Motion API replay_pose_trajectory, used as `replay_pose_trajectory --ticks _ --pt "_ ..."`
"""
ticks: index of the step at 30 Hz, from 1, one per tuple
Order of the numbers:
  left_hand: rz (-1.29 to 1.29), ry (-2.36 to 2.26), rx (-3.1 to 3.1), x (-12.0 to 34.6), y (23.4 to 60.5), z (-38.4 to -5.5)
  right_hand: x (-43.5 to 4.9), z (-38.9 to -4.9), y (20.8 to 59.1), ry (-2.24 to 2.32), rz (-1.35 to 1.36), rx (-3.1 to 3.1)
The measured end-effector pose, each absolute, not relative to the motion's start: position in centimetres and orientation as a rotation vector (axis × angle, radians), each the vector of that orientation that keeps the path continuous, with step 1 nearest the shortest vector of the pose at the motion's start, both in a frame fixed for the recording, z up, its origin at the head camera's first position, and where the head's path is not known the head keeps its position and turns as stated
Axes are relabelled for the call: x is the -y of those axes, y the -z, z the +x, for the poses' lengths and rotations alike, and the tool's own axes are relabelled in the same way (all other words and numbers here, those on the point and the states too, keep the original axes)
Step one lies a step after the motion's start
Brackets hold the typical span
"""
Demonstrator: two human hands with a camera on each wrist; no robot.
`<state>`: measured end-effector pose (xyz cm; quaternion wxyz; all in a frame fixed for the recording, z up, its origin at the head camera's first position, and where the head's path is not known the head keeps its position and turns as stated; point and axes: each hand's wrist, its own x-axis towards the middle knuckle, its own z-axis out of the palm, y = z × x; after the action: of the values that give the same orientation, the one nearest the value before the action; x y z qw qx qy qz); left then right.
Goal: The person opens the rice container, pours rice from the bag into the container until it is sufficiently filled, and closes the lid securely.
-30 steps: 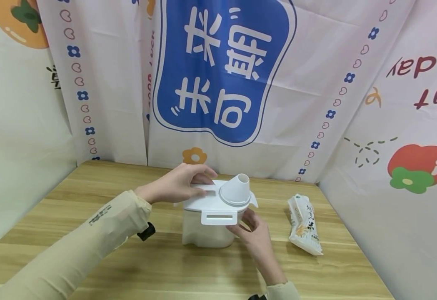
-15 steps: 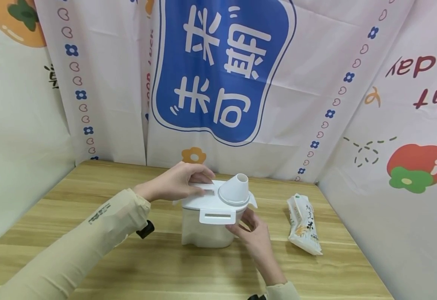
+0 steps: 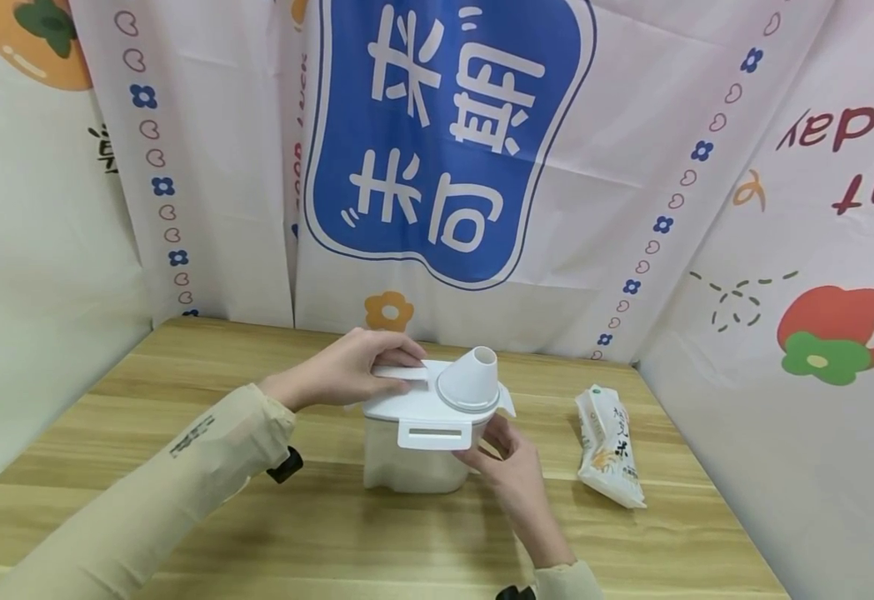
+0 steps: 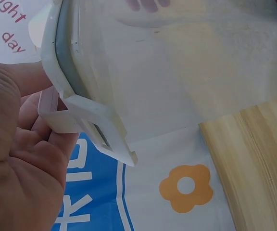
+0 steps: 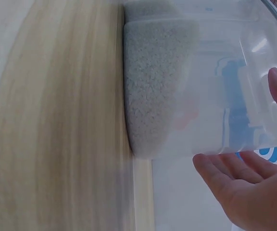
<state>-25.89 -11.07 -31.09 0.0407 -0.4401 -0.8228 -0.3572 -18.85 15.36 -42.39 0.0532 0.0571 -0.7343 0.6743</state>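
Note:
A translucent rice container [image 3: 412, 462] stands upright on the wooden table, with a white lid [image 3: 399, 406] on top. From the lid rises a white cone-shaped cap [image 3: 472, 379], and a slotted side latch [image 3: 435, 435] sticks outward at the front. My left hand [image 3: 354, 367] grips the lid's handle [image 4: 59, 120], fingers curled under it. Low on the container's right side, my right hand [image 3: 510, 471] holds the wall between thumb and fingers. White rice [image 5: 153, 77] fills the bottom part, seen through the wall in the right wrist view.
To the right lies a white printed bag [image 3: 609, 448] on the wooden table [image 3: 257, 533]. Printed cloth [image 3: 444, 142] hangs close behind the table's back edge, with more cloth along both sides.

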Motion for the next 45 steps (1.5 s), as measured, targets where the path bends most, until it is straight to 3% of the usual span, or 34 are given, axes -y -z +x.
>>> replay_pose_trajectory --ticks 15,29,45 --pt "-1.298 1.111 2.476 11.1 31.7 -26.0 -18.7 -19.4 39.3 -2.486 0.379 2.069" --pt "-1.265 1.209 2.428 10.7 32.3 -25.8 -17.2 -22.2 36.7 -2.167 0.440 2.246" --pt "-0.772 1.168 2.336 13.5 35.3 -21.2 -17.4 -22.4 37.1 -1.974 0.507 2.326"
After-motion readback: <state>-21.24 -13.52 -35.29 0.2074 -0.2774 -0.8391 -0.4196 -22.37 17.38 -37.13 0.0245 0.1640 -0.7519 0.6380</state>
